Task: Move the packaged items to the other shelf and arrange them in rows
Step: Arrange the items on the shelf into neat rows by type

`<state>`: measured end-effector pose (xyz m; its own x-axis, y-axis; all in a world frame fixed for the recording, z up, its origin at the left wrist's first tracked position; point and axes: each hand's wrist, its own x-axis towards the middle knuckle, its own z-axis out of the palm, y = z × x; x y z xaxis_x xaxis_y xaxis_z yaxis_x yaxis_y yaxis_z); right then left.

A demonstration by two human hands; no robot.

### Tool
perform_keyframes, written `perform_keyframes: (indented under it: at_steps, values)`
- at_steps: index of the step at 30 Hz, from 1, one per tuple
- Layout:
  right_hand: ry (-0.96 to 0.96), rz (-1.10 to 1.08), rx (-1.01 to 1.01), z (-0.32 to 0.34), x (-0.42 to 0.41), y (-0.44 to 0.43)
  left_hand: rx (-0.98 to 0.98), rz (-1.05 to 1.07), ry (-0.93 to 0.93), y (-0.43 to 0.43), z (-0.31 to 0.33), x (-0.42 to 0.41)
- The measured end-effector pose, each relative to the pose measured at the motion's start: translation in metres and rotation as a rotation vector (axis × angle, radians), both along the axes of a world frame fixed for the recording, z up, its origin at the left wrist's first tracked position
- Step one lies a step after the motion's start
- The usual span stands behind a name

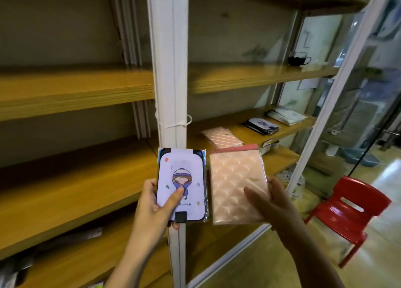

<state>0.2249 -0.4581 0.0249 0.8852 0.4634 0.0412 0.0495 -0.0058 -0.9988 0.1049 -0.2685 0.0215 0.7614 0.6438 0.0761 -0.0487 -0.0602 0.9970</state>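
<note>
Post (171, 70): white. Shelf boards (76, 88) either side of post: honey-brown wood grain. Cartoon packet (184, 170) before post: pale lilac, child figure in purple, white-and-purple hat, black tabs. Pink packet (236, 188) right of post: peach-pink, shiny quilted scallops, red top edge. Striped packet (221, 137) right of post: pink, pale diagonal stripes. Chair (347, 218) far right of post: red.

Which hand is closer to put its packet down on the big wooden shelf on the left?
Probably the left hand. It grips the cartoon packet right beside the left shelf; the right hand, holding the pink packet, would have to cross over.
</note>
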Motion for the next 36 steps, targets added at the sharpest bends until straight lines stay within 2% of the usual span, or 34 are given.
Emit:
perform_keyframes:
  at_steps: [9, 16, 24, 31, 33, 36]
  values:
    - [0.046, -0.086, -0.026, -0.008, 0.070, -0.036, -0.020, -0.030, 0.026, -0.032, -0.003, 0.091]
    - [0.057, -0.086, -0.065, -0.010, 0.151, -0.025, -0.061, 0.063, -0.026, -0.013, -0.015, 0.178]
    - [0.010, 0.046, -0.258, -0.017, 0.264, 0.039, -0.052, 0.142, 0.006, 0.019, -0.010, 0.264]
    - [0.053, 0.113, -0.296, -0.025, 0.319, 0.117, -0.131, 0.230, -0.019, 0.035, -0.013, 0.282]
    - [0.006, 0.131, -0.337, -0.030, 0.329, 0.132, -0.156, 0.269, -0.027, 0.037, -0.012, 0.284]
    - [-0.136, 0.107, -0.501, -0.040, 0.340, 0.145, -0.149, 0.307, -0.028, 0.036, -0.015, 0.288]
